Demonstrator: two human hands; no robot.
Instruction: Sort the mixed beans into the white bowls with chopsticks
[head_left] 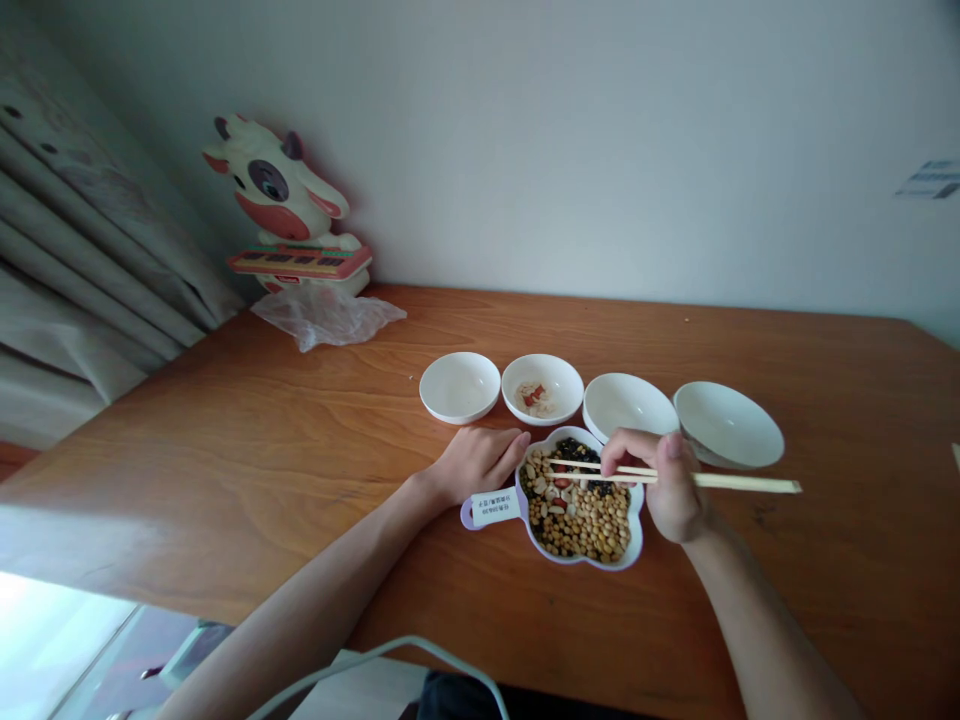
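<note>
A flower-shaped, purple-rimmed white dish [636, 530] with a labelled handle holds yellow soybeans [592, 520], peanuts [541, 470] and dark seeds or beans. My left hand [480, 465] lies on the table with its fingers closed, gripping the dish's upper left rim. In my right hand [671, 490] is a pair of wooden chopsticks [742, 484], held over the dish's right side. Their tips point left, low over the peanuts and dark pieces. Whether anything is between the tips I cannot tell.
Several white bowls stand in a row behind the dish. The second bowl [566, 385] from the left contains reddish-brown bits. A cow toy with a keyboard [300, 260] and a clear plastic bag [330, 318] sit back left. A pale cable [405, 642] loops at the front.
</note>
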